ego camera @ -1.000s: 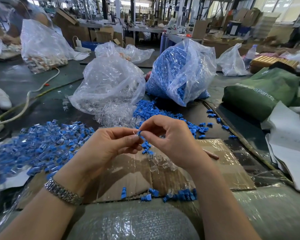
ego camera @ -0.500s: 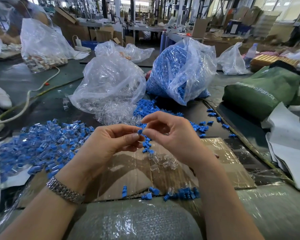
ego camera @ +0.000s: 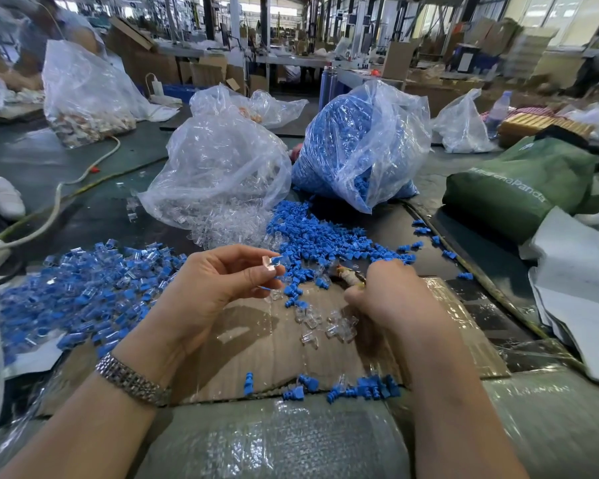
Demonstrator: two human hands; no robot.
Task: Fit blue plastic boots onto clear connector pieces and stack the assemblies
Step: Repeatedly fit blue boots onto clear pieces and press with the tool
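Observation:
My left hand [ego camera: 218, 285] pinches one assembly [ego camera: 272, 263], a clear connector with a blue boot on it, between thumb and fingertips above the cardboard sheet [ego camera: 256, 344]. My right hand [ego camera: 391, 292] is down on the cardboard with curled fingers, at the edge of the loose blue boots [ego camera: 329, 240] and beside several loose clear connectors [ego camera: 325, 323]. What its fingers hold is hidden. A heap of finished assemblies [ego camera: 80, 288] lies to the left.
A clear bag of connectors [ego camera: 218, 178] and a bag of blue boots [ego camera: 363, 146] stand behind the hands. A green bag [ego camera: 523, 184] and white sheets [ego camera: 574, 295] lie right. A white cable [ego camera: 49, 216] runs left. More boots [ego camera: 360, 390] lie at the cardboard's near edge.
My hands have come apart. The right hand dropped right and down to the loose parts on the cardboard, while the left keeps the joined piece raised.

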